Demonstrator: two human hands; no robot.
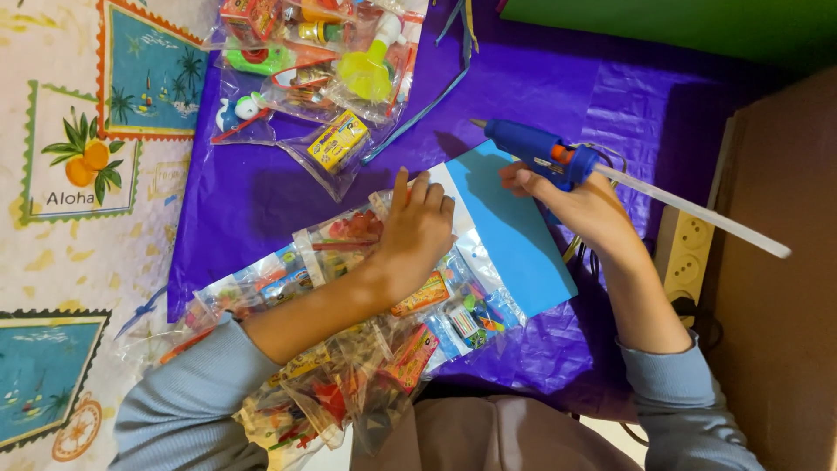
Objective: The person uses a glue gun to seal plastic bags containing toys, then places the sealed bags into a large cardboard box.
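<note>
My right hand [582, 209] grips a blue glue gun [540, 153] with an orange trigger and a long clear glue stick [697, 212] poking out behind it. The nozzle points left, above a light blue sheet of card [514, 235]. My left hand [417, 228] lies flat, fingers together, pressing on clear plastic bags of small toys and sweets [349, 288] next to the card's left edge. Both arms wear grey-blue sleeves.
Purple paper [540, 87] covers the work surface. More clear bags of colourful toys [323, 70] lie at the back. A patterned tablecloth [78, 174] is at left, a white power strip [687, 253] and brown cardboard [776, 262] at right, green sheet [680, 22] at the top.
</note>
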